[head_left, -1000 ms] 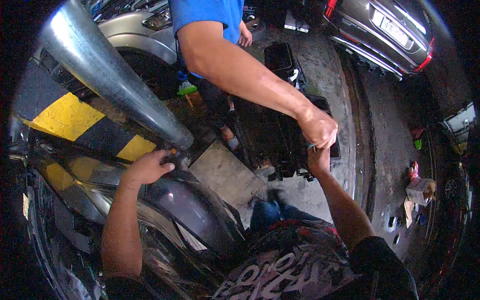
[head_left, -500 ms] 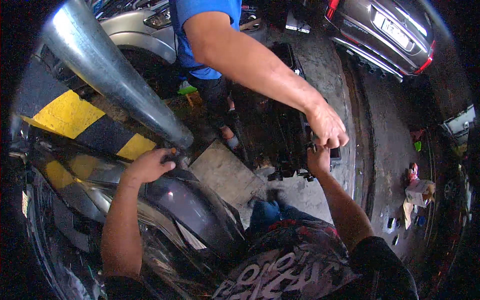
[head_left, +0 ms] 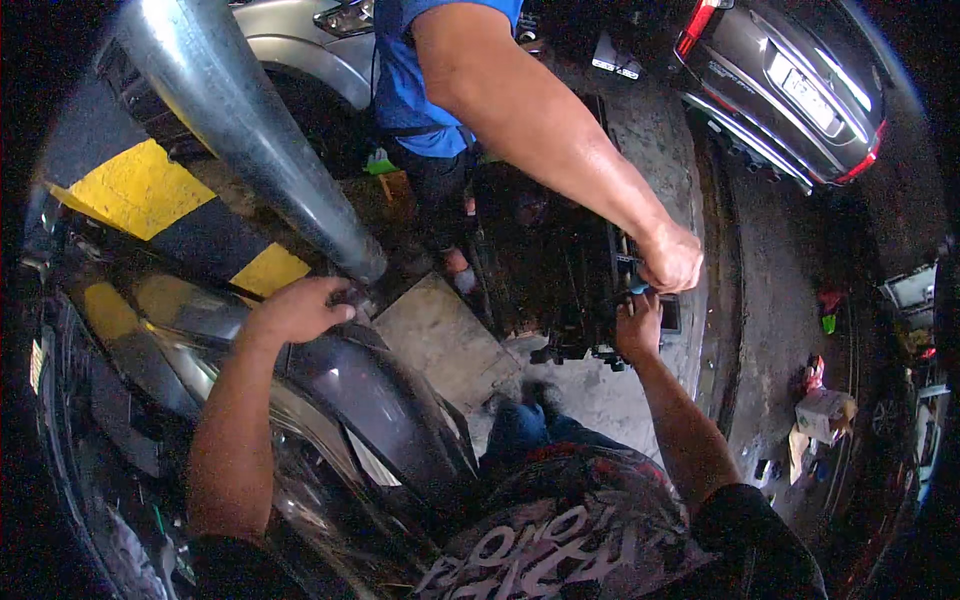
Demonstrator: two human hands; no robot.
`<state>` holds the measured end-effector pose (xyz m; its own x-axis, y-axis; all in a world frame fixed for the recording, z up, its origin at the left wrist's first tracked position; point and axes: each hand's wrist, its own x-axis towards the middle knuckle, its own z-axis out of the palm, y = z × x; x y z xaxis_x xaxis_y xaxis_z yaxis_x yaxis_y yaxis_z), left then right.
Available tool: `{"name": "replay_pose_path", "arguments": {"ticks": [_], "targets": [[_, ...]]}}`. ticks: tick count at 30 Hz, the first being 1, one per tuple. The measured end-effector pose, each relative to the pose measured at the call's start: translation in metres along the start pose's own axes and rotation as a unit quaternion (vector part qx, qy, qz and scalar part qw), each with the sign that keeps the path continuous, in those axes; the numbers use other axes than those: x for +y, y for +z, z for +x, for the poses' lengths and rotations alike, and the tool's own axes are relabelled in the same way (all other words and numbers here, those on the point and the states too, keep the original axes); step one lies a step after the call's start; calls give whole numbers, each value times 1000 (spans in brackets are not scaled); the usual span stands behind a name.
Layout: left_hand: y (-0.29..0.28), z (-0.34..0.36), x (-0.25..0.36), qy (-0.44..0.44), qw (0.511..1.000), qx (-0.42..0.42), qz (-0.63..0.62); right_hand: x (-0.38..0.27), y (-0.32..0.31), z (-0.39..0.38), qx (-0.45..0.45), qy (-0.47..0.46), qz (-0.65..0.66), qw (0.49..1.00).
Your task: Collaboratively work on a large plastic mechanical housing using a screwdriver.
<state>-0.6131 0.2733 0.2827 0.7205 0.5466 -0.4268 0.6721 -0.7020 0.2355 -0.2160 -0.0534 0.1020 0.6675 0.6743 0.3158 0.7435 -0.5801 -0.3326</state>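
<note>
My left hand rests on the top edge of a dark glossy car body panel, fingers curled over it beside the foot of a shiny metal pillar. My right hand grips the near edge of a black plastic car part that stands on the concrete floor. Another person in a blue shirt reaches down, and that person's fist holds the same black part just above my right hand.
A yellow and black striped block lies at the left. A silver car stands behind the pillar and a dark car at the top right. A concrete slab lies under me. Boxes and scraps sit at the right.
The other person's arm and fist have shifted slightly right and up along the black part. My right hand has followed, staying just below it. My left hand has stayed put.
</note>
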Motion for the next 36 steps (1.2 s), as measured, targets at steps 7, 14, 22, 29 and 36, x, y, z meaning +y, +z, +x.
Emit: {"name": "replay_pose_path", "arguments": {"ticks": [7, 14, 22, 29, 36], "targets": [[2, 3, -4, -1, 1000, -6, -14, -4, -2, 1, -46, 98, 88, 990], [2, 3, -5, 13, 1000, 1, -13, -4, -6, 2, -78, 25, -10, 997], [1, 0, -2, 16, 1000, 5, -9, 0, 1, 1, -8, 20, -14, 1000], [-1, 2, -1, -6, 999, -23, -41, 9, 18, -4, 38, 67, 12, 997], [0, 2, -2, -5, 1000, -10, -13, 9, 6, 1, -9, -10, 10, 1000]]}}
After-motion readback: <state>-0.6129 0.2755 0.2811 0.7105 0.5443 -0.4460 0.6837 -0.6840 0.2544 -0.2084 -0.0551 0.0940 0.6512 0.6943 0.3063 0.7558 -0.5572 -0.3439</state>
